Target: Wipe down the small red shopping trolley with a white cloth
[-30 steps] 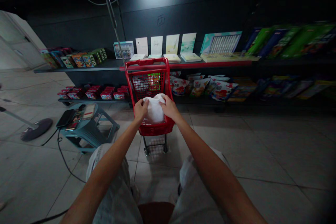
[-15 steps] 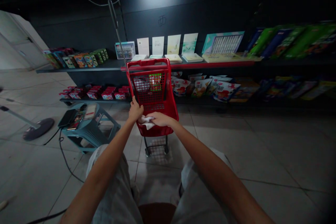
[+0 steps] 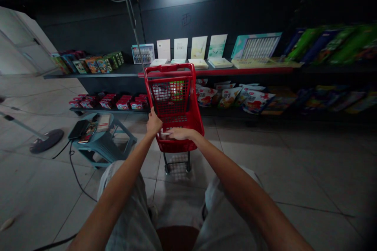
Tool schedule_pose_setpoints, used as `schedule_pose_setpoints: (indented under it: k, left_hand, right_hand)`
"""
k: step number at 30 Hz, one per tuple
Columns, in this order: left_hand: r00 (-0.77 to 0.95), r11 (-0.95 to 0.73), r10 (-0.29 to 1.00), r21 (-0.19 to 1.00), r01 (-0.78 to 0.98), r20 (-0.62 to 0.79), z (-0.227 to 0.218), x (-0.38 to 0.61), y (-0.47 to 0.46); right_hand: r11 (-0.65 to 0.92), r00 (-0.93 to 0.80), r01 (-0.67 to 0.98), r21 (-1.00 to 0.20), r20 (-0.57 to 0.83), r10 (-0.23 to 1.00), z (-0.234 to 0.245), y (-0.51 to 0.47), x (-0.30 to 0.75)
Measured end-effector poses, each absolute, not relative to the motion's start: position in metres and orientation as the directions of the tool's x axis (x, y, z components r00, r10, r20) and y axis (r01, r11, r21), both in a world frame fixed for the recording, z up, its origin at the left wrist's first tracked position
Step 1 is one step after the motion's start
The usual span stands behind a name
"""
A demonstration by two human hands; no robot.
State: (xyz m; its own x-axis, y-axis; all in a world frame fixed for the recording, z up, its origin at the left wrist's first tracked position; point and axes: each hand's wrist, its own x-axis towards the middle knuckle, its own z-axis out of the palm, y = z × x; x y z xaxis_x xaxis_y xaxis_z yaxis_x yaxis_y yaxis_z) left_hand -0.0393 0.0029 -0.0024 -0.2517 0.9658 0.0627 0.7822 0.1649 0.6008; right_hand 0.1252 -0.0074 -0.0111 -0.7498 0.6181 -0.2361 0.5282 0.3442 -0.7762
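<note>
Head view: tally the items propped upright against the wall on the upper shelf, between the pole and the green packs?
Pale printed cards: 4
Boxed sets: 2
Total: 6

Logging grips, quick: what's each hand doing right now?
Left hand: closed at the red cart's rim.
Right hand: extended over white cloth; grip unclear.

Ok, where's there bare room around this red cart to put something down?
Bare floor tiles lie right of the red cart, below the lower shelf's printed packets. A narrower tile strip runs between cart and teal stool. Crowded: the stool top, with its phone, and the shelves.
</note>
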Motion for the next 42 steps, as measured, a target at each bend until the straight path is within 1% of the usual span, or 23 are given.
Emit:
schedule_pose_setpoints:
  k: [4,6,8,12,15,16,18,20,21,22,23,25,27,28,29,31,33,34,35,37,39,40,42]
  left_hand:
    - [-0.230,0.146,0.970,0.572,0.807,0.078,-0.001,-0.042,-0.003]
    - [-0.224,0.138,0.971,0.569,0.811,0.083,-0.001,-0.043,-0.006]
    - [-0.226,0.137,0.970,0.569,0.811,0.089,-0.001,-0.043,-0.007]
    - [-0.229,0.144,0.970,0.574,0.806,0.079,-0.004,-0.042,-0.008]
    - [-0.230,0.134,0.969,0.596,0.792,0.088,-0.005,-0.041,-0.008]
    - [-0.228,0.099,0.963,0.600,0.794,0.142,-0.004,-0.041,-0.009]
    - [-0.176,-0.055,0.924,0.573,0.817,0.340,0.000,-0.040,-0.012]
    - [0.016,-0.302,0.854,0.471,0.829,0.520,0.005,-0.037,-0.018]
    - [0.161,-0.426,0.825,0.408,0.807,0.542,0.008,-0.035,-0.021]
    - [0.311,-0.527,0.801,0.357,0.772,0.511,0.010,-0.033,-0.025]
    - [0.437,-0.593,0.783,0.320,0.739,0.442,0.011,-0.031,-0.028]
    - [0.563,-0.624,0.780,0.275,0.732,0.272,0.010,-0.027,-0.032]
    - [0.555,-0.581,0.814,0.244,0.776,0.174,0.007,-0.024,-0.032]
    - [0.539,-0.559,0.829,0.234,0.796,0.148,0.005,-0.023,-0.031]
    - [0.523,-0.538,0.843,0.222,0.813,0.127,0.004,-0.023,-0.030]
    - [0.502,-0.507,0.861,0.183,0.842,0.080,0.002,-0.024,-0.027]
    - [0.494,-0.492,0.869,0.129,0.861,0.021,0.001,-0.026,-0.025]
    - [0.496,-0.493,0.868,0.113,0.863,0.000,0.001,-0.026,-0.024]
    - [0.504,-0.500,0.864,0.110,0.859,-0.015,0.002,-0.027,-0.024]
    - [0.530,-0.520,0.848,0.152,0.840,-0.028,0.004,-0.028,-0.025]
    - [0.578,-0.552,0.816,0.258,0.793,-0.030,0.010,-0.029,-0.026]
    - [0.609,-0.570,0.793,0.321,0.756,-0.027,0.015,-0.030,-0.028]
    - [0.662,-0.597,0.749,0.429,0.678,-0.003,0.024,-0.035,-0.030]
  right_hand:
    - [0.259,-0.714,0.594,-0.761,-0.351,0.606,0.002,-0.002,0.149]
    - [0.230,-0.656,0.635,-0.737,-0.357,0.666,0.007,0.000,0.163]
    - [0.180,-0.578,0.629,-0.756,-0.301,0.759,0.008,-0.001,0.170]
    - [0.034,-0.383,0.451,-0.892,-0.159,0.910,0.002,-0.009,0.162]
    - [-0.035,-0.224,0.335,-0.942,-0.115,0.968,-0.005,-0.011,0.154]
    - [-0.060,-0.173,0.327,-0.943,-0.122,0.977,-0.007,-0.010,0.152]
    - [-0.097,-0.081,0.340,-0.936,-0.132,0.988,-0.010,-0.007,0.153]
    - [-0.087,0.018,0.355,-0.931,-0.086,0.996,-0.014,-0.002,0.155]
    - [-0.068,0.065,0.345,-0.936,-0.048,0.997,-0.016,0.001,0.155]
    - [-0.047,0.097,0.317,-0.947,-0.017,0.995,-0.018,0.003,0.155]
    - [-0.032,0.111,0.268,-0.963,-0.002,0.994,-0.020,0.005,0.154]
    - [-0.051,0.089,0.131,-0.990,-0.040,0.995,-0.025,0.007,0.152]
    - [-0.117,0.031,0.024,-0.993,-0.116,0.993,-0.028,0.008,0.149]
    - [-0.145,0.012,0.007,-0.989,-0.145,0.989,-0.029,0.007,0.149]
    - [-0.148,0.002,0.034,-0.988,-0.148,0.989,-0.028,0.006,0.150]
    - [-0.048,-0.005,0.214,-0.976,-0.050,0.999,-0.024,0.002,0.155]
    - [0.149,-0.064,0.453,-0.879,0.135,0.989,-0.019,-0.003,0.162]
    - [0.236,-0.133,0.534,-0.812,0.195,0.972,-0.017,-0.006,0.166]
    - [0.292,-0.217,0.566,-0.771,0.202,0.955,-0.015,-0.008,0.170]
    - [0.306,-0.399,0.543,-0.782,0.080,0.913,-0.013,-0.011,0.175]
    - [0.245,-0.520,0.519,-0.819,-0.075,0.851,-0.012,-0.014,0.177]
    - [0.225,-0.546,0.528,-0.819,-0.124,0.829,-0.012,-0.014,0.177]
    - [0.222,-0.544,0.604,-0.765,-0.193,0.816,-0.011,-0.016,0.176]
